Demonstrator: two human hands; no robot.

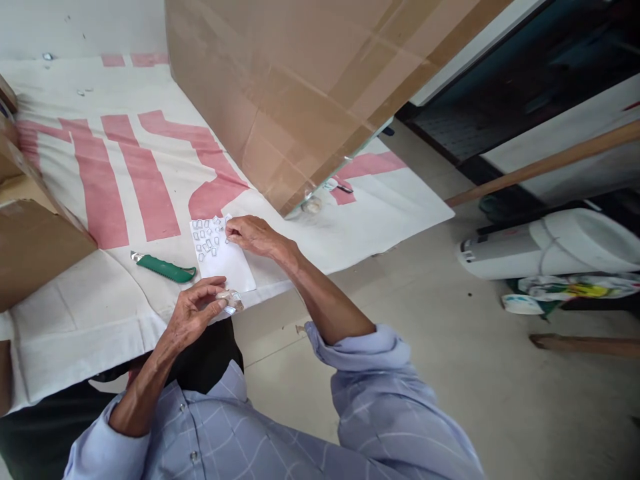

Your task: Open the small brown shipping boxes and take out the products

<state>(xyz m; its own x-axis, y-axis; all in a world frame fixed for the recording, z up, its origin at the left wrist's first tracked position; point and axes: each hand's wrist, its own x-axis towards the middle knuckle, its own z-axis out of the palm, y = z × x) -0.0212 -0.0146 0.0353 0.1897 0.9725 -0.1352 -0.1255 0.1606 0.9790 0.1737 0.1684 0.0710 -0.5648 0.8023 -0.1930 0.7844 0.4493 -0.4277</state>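
A white sheet of paper (234,267) lies at the table's front edge, with several small dark-edged rectangular pieces (207,241) spread over its far part. My right hand (255,235) is over the sheet's far right corner, fingertips pinched together; whatever they hold is hidden. Just off the sheet's near end, my left hand (195,313) grips a small translucent brownish packet (231,300) between thumb and fingers. White bits show at the packet, but its contents are unclear. A green utility knife (164,267) rests left of the paper, its metal tip pointing away to the left.
A large taped cardboard box (300,87) stands behind my right hand. Another open carton (40,247) is at the left. White cloth with red markings (100,180) covers the table. Near the box's bottom edge lies a roll of clear tape (313,205). A white bucket (560,243) is at the right.
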